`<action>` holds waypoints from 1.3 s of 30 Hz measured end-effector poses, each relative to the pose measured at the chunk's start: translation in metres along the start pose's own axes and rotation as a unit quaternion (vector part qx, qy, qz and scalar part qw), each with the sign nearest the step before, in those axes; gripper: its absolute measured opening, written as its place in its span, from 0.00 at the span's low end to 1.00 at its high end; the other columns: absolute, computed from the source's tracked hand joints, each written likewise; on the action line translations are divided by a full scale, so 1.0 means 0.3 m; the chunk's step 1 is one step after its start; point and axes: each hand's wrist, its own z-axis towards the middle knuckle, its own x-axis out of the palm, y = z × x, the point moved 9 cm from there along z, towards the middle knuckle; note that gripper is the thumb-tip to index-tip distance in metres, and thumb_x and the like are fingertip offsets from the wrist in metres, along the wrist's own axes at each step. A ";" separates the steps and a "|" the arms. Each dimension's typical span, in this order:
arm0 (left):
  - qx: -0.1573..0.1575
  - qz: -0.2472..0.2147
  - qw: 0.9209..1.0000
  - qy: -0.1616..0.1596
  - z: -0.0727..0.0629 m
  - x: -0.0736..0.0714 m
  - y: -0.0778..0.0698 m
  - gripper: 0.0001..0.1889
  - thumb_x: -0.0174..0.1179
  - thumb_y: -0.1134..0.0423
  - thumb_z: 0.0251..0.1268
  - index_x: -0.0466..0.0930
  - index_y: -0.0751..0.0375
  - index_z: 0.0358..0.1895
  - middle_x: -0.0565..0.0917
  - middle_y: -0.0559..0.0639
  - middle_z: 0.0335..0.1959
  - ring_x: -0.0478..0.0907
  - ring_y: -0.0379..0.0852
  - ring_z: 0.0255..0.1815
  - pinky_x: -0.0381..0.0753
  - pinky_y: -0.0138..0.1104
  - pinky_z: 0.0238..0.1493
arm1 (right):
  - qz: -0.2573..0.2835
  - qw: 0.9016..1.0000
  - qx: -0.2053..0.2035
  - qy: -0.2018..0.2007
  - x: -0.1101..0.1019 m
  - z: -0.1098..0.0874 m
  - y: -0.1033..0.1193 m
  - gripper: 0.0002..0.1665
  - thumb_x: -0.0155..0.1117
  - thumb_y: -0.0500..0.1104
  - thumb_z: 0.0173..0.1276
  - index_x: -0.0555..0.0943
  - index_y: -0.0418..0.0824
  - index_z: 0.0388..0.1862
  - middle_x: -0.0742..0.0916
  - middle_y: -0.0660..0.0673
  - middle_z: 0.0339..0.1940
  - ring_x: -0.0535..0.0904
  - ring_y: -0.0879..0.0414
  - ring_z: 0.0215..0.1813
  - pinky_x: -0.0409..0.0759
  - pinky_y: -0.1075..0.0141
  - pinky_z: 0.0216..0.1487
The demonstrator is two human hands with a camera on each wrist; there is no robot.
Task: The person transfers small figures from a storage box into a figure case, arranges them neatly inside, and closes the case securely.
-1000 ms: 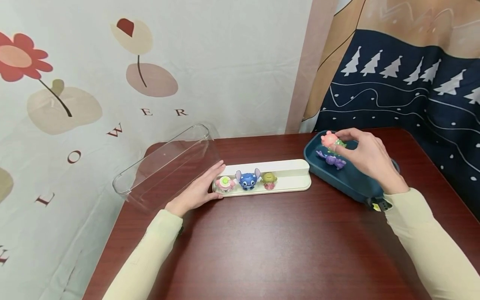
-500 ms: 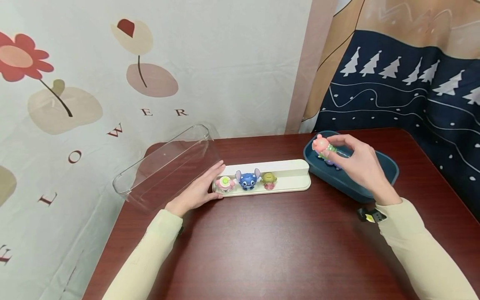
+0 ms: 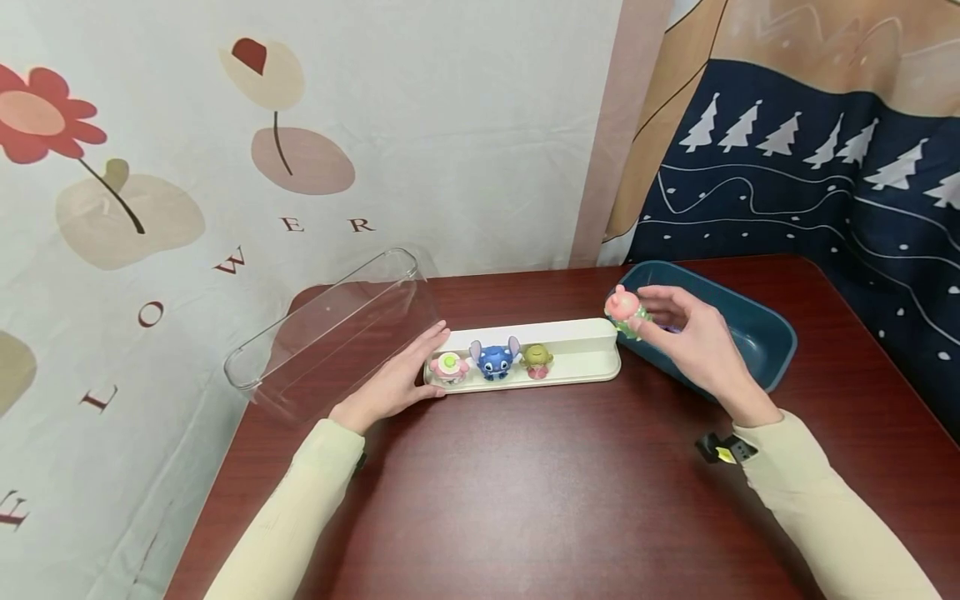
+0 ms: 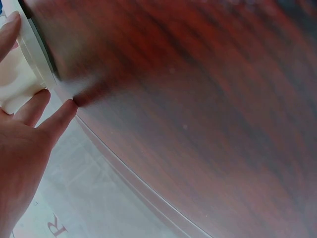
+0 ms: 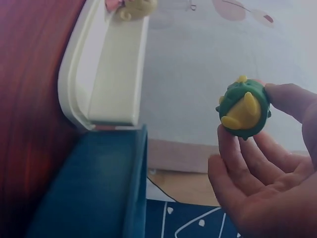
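My right hand (image 3: 693, 342) pinches a small toy figurine (image 3: 624, 308) with a pink head and a green body, held up over the left end of the dark blue tray (image 3: 765, 325). In the right wrist view the figurine's green underside (image 5: 245, 109) shows yellow feet. My left hand (image 3: 393, 379) rests at the left end of a cream display base (image 3: 577, 367), its fairly straight fingers and thumb touching the end. On this base stand a pink figurine (image 3: 450, 367) with a white and green top, a blue big-eared figurine (image 3: 495, 360) and an olive-green one (image 3: 537, 361).
A clear plastic cover (image 3: 330, 325) leans at the back left, behind my left hand. A purple figurine (image 3: 672, 329) lies in the blue tray, mostly hidden by my right hand. Patterned cloths (image 3: 480, 150) hang behind the brown table (image 3: 525, 483).
My right hand has moved left and toward the cream base with the pink-headed figurine, from over the blue tray's middle to its left rim. The left hand stays in place.
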 end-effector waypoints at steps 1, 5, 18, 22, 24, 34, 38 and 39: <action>0.000 0.000 1.000 0.000 0.000 0.000 0.000 0.50 0.77 0.66 0.59 0.56 0.66 0.81 0.54 0.60 0.84 0.54 0.56 0.83 0.58 0.51 0.79 | 0.006 1.000 0.001 0.002 0.007 -0.002 -0.001 0.37 0.70 0.58 0.72 0.74 0.41 0.73 0.85 0.39 0.62 0.83 0.44 0.59 0.76 0.81 0.51; -0.001 0.001 1.000 0.003 -0.001 0.001 0.002 0.49 0.77 0.66 0.60 0.56 0.65 0.81 0.53 0.59 0.84 0.54 0.56 0.83 0.58 0.51 0.79 | 0.024 1.000 0.011 0.016 0.036 -0.005 -0.011 0.40 0.70 0.58 0.72 0.72 0.40 0.75 0.84 0.37 0.64 0.83 0.43 0.60 0.76 0.83 0.49; 0.000 0.001 1.000 0.003 -0.001 0.003 0.003 0.49 0.77 0.66 0.59 0.56 0.66 0.81 0.54 0.59 0.84 0.53 0.55 0.83 0.57 0.51 0.79 | 0.037 0.997 -0.004 0.066 0.114 -0.011 -0.023 0.41 0.73 0.48 0.71 0.67 0.42 0.78 0.80 0.37 0.65 0.84 0.39 0.61 0.79 0.50 0.64; -0.001 0.002 1.000 0.003 0.000 0.002 0.002 0.49 0.77 0.66 0.59 0.57 0.66 0.81 0.54 0.59 0.84 0.53 0.55 0.83 0.57 0.50 0.79 | 0.051 0.995 -0.024 0.083 0.143 -0.010 -0.019 0.43 0.74 0.45 0.70 0.66 0.41 0.79 0.79 0.36 0.65 0.84 0.39 0.60 0.80 0.54 0.63; -0.001 0.003 1.000 0.002 -0.001 0.002 0.002 0.49 0.77 0.66 0.59 0.57 0.66 0.81 0.54 0.60 0.84 0.53 0.55 0.83 0.57 0.50 0.79 | 0.055 0.994 -0.031 0.093 0.162 -0.008 -0.022 0.43 0.74 0.43 0.70 0.66 0.41 0.79 0.78 0.36 0.67 0.85 0.40 0.59 0.83 0.57 0.57; 0.002 0.002 1.000 0.001 -0.003 0.003 0.002 0.49 0.77 0.67 0.59 0.57 0.66 0.81 0.54 0.61 0.84 0.54 0.55 0.83 0.57 0.50 0.79 | -0.048 0.991 -0.078 0.097 0.238 -0.008 -0.037 0.36 0.74 0.42 0.67 0.72 0.40 0.72 0.84 0.38 0.60 0.82 0.43 0.56 0.84 0.46 0.55; 0.001 0.002 1.000 0.002 -0.003 0.003 0.002 0.49 0.77 0.67 0.59 0.57 0.66 0.81 0.54 0.60 0.84 0.54 0.55 0.83 0.57 0.50 0.79 | -0.080 0.988 -0.098 0.088 0.260 -0.008 -0.030 0.34 0.74 0.40 0.67 0.73 0.37 0.69 0.85 0.37 0.59 0.81 0.44 0.54 0.82 0.46 0.56; 0.000 0.002 1.000 0.002 -0.003 0.003 0.002 0.49 0.77 0.67 0.59 0.57 0.66 0.81 0.54 0.60 0.84 0.53 0.55 0.83 0.57 0.50 0.79 | -0.084 0.988 -0.101 0.087 0.264 -0.007 -0.030 0.34 0.74 0.40 0.67 0.73 0.37 0.69 0.85 0.37 0.58 0.80 0.44 0.54 0.82 0.46 0.57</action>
